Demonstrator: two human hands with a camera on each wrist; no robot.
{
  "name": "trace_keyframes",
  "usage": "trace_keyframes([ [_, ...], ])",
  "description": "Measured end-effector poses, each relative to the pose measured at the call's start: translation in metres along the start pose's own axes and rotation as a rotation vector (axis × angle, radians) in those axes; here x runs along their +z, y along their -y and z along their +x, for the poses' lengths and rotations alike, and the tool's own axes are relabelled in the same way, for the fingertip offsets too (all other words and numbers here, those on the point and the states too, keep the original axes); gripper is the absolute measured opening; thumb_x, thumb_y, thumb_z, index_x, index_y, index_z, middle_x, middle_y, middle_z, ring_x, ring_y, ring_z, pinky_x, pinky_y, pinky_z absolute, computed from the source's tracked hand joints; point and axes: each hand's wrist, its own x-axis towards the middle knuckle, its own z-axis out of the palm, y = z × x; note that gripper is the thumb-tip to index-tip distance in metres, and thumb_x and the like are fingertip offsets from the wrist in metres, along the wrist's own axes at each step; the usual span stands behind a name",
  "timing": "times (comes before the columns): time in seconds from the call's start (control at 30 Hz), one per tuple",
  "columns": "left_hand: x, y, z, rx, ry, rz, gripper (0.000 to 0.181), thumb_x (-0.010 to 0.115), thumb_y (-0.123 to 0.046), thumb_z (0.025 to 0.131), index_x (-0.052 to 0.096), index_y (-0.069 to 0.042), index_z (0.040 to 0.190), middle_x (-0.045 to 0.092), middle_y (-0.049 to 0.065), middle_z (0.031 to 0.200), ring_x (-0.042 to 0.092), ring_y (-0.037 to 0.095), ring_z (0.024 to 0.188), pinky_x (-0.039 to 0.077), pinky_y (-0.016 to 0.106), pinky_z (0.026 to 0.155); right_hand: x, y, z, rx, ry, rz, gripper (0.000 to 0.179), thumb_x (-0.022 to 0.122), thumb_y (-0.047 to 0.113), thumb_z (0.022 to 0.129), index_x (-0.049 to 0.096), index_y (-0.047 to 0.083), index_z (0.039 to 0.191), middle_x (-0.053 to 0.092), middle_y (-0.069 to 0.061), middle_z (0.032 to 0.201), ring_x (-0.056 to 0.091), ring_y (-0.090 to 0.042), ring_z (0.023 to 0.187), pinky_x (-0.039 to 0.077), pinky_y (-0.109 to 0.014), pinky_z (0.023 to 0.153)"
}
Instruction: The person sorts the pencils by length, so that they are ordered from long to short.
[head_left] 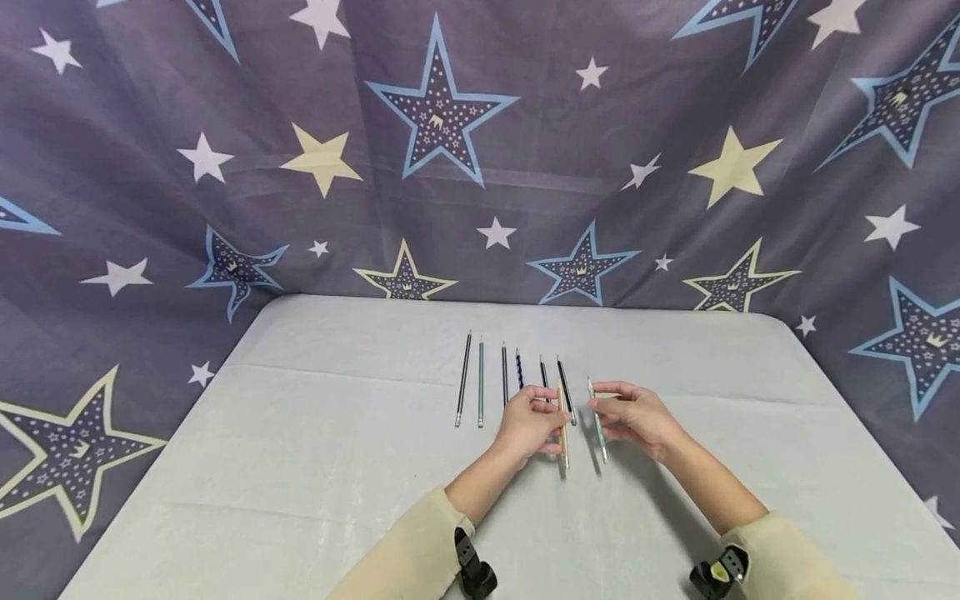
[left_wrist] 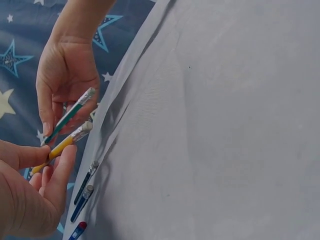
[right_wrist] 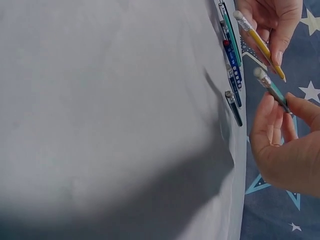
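Note:
My left hand (head_left: pixel 525 423) pinches a yellow pencil (left_wrist: pixel 64 145) between thumb and fingers, its white eraser end toward me. Just right of it, my right hand (head_left: pixel 637 421) holds a light green pencil (head_left: pixel 601 437), also by the fingertips. The two held pencils stand apart, roughly side by side, above the tabletop. Beyond and left of my hands lies a row of several pencils: a black one (head_left: pixel 463 379) at the far left, a green one (head_left: pixel 481 383) beside it, and a blue patterned one (right_wrist: pixel 233 60) with a red end. My left hand partly hides some of them.
A table with a pale grey cloth (head_left: pixel 300 450) spreads under the hands, with faint creases. Behind it and at both sides hangs a dark star-printed curtain (head_left: pixel 525 158). Black straps with small devices (head_left: pixel 474 568) sit on both wrists over beige sleeves (head_left: pixel 408 550).

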Motion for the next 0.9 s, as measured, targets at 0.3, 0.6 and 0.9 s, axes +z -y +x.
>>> trace_keyframes([
  [0.3, 0.01, -0.001, 0.005, 0.023, -0.011, -0.004, 0.03, 0.067, -0.002, 0.082, 0.057, -0.006, 0.11, 0.057, 0.003, 0.087, 0.057, 0.013, 0.064, 0.058, 0.031, 0.051, -0.005, 0.003, -0.002, 0.008, -0.008, -0.009, 0.048, 0.063, 0.014, 0.087, 0.048, -0.002, 0.13, 0.059, 0.007, 0.082, 0.058, -0.006, 0.068, 0.056, -0.023, 0.065],
  [0.6, 0.019, -0.011, 0.014, 0.057, -0.058, 0.048, 0.03, 0.068, -0.002, 0.081, 0.057, -0.008, 0.108, 0.056, 0.003, 0.087, 0.057, 0.013, 0.063, 0.059, 0.032, 0.054, -0.01, 0.008, -0.004, 0.005, -0.015, -0.003, 0.049, 0.062, 0.014, 0.088, 0.046, -0.001, 0.131, 0.06, 0.008, 0.081, 0.058, -0.006, 0.069, 0.056, -0.023, 0.067],
  [0.9, 0.027, -0.014, 0.032, 0.068, -0.11, 0.114, 0.029, 0.07, -0.003, 0.08, 0.057, -0.008, 0.105, 0.058, 0.004, 0.085, 0.058, 0.013, 0.062, 0.058, 0.03, 0.051, -0.018, 0.014, -0.008, -0.014, -0.018, 0.02, 0.036, 0.062, 0.013, 0.089, 0.052, 0.006, 0.123, 0.062, 0.01, 0.083, 0.058, -0.005, 0.069, 0.056, -0.021, 0.066],
])
